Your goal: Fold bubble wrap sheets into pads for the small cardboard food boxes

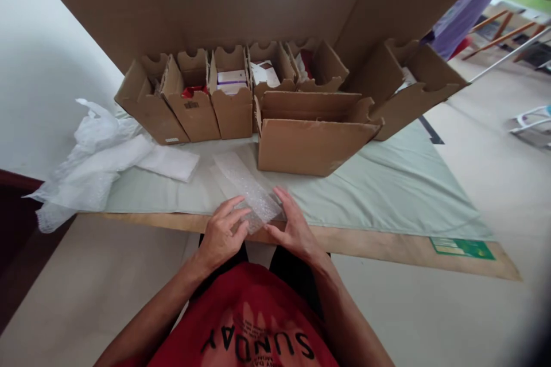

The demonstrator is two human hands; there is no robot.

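A clear strip of bubble wrap (247, 183) lies slantwise on the pale green cloth, its near end by the table's front edge. My left hand (226, 229) is at the left of that near end, fingers apart and curved over it. On the other side, my right hand (294, 223) has its thumb and fingers spread beside the strip's right edge. Neither hand is closed around it. Whether the fingertips press on the plastic I cannot tell.
Behind the strip stand several open cardboard bins (232, 109) with small packages inside. Nearer, a cardboard bin (301, 146) sits sideways. Crumpled white wrap (99, 155) is piled left, by a wall. Another bin (415, 92) stands right. A tall cardboard panel (258, 0) rises behind.
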